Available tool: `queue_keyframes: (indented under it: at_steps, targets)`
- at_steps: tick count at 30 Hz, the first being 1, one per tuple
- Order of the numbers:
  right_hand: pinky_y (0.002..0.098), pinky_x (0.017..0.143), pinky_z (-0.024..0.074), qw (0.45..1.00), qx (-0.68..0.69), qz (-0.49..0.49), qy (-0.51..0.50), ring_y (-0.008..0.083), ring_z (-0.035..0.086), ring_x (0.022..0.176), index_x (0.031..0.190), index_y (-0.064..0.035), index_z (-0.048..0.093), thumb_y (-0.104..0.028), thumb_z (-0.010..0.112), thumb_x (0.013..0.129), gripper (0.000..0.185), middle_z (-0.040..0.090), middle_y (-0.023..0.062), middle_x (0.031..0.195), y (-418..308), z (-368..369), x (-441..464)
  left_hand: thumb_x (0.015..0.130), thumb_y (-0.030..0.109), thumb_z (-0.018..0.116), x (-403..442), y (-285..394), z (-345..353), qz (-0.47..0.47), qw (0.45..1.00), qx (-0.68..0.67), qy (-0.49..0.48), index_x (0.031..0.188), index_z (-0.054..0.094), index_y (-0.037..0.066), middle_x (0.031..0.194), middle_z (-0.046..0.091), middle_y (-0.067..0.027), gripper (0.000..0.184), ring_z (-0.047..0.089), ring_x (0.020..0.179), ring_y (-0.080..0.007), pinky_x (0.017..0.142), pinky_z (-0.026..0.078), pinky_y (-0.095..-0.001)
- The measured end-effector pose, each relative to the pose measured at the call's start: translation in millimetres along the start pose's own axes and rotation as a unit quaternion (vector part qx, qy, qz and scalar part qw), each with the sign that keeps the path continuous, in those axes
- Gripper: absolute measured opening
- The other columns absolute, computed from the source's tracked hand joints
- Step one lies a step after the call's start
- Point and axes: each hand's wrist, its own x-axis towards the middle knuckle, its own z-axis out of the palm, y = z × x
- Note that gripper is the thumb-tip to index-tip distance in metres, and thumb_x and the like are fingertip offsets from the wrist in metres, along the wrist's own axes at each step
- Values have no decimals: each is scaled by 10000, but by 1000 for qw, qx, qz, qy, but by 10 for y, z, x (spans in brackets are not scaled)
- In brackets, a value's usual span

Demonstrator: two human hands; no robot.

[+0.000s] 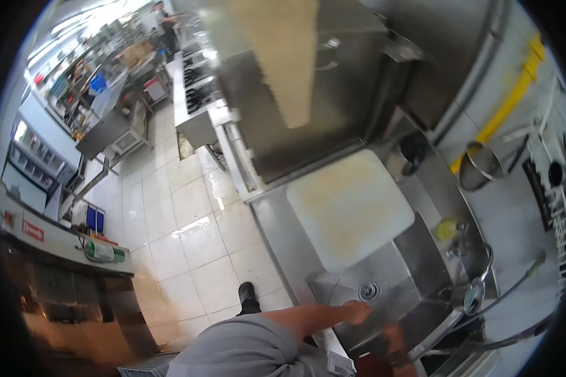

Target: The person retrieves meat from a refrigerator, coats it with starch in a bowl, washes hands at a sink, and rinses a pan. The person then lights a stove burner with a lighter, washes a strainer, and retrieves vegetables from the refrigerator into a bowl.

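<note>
Both of my hands are over the near part of a steel sink. My left hand is beside the round drain, its fingers blurred. My right hand is lower and to the right, smeared by motion. No object can be made out in either hand. A large white cutting board with yellowish stains lies across the far part of the sink, beyond my hands.
A faucet and a spray head stand at the sink's right side. A strainer hangs on the wall near a yellow pipe. Tiled floor lies left. Another person stands far back.
</note>
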Motion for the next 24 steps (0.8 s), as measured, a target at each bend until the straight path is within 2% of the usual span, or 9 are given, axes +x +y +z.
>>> queue_keyframes:
  at_steps: [1,2,4,6,10,14,17,21,24]
  targets:
    - [448,798,546,997,45,-36,45,330,686,899,997,-102,732,-175,563,828,250,711,126,1029,-574,-428,-283,732,146,621,-136,84,-195,-3,1000,2,14,905,687,-7,891,673,-234,240,664,833,-405,757,518,-530]
    - [469,830,535,962,250,42,-98,354,668,973,1012,-97,731,-205,545,859,263,686,151,1110,-822,103,-299,729,142,623,-319,135,-331,-30,997,56,-38,957,680,9,922,663,-219,270,657,855,-396,774,516,-515]
    - [469,831,537,976,177,26,-124,367,666,975,1015,-101,732,-219,551,869,261,686,166,1071,-1058,623,-367,726,138,625,-713,61,-579,-60,989,109,-77,1009,673,24,952,654,-204,308,650,877,-387,790,513,-500]
    - [481,834,513,967,173,73,-170,400,639,973,982,-46,712,-153,577,866,209,660,200,1022,-1256,191,-440,717,94,627,-1088,-41,-921,120,985,98,81,1123,635,44,1096,609,-188,409,600,1048,-366,919,483,-464]
    - [471,727,524,972,74,140,-175,342,669,847,901,-66,733,-249,576,889,242,697,165,938,-1461,-545,-442,725,38,620,-2407,-220,-1879,178,973,97,112,1094,620,30,1262,542,-192,369,471,1254,-368,1041,403,-455]
    - [462,621,536,980,-176,91,-13,284,700,722,820,-87,754,-345,575,913,328,733,130,855,-1514,-462,-162,797,151,648,-3861,-1054,-2364,-8,989,47,143,1110,633,39,1184,607,-182,333,574,1119,-365,959,470,-458]
    - [491,779,482,930,143,294,168,390,625,874,931,-11,699,-149,578,870,193,651,221,934,-2558,-2112,538,854,204,647,-5006,-1928,-2654,-164,980,-2,110,1146,634,39,1103,653,-171,336,636,1011,-344,911,501,-430]
    - [488,790,451,893,286,125,324,417,567,885,892,45,595,59,539,761,143,555,226,890,-3692,-3423,1380,894,270,669,-6394,-2595,-2928,-231,845,-445,183,1143,657,60,1059,698,-73,326,655,979,-202,854,524,-344]
    - [477,757,464,883,338,102,311,406,575,825,818,23,566,39,548,752,70,557,219,841,-4427,-4173,1925,885,259,672,-6915,-3100,-3207,-213,769,-508,324,1112,660,71,1034,697,-43,295,665,942,-199,820,534,-342]
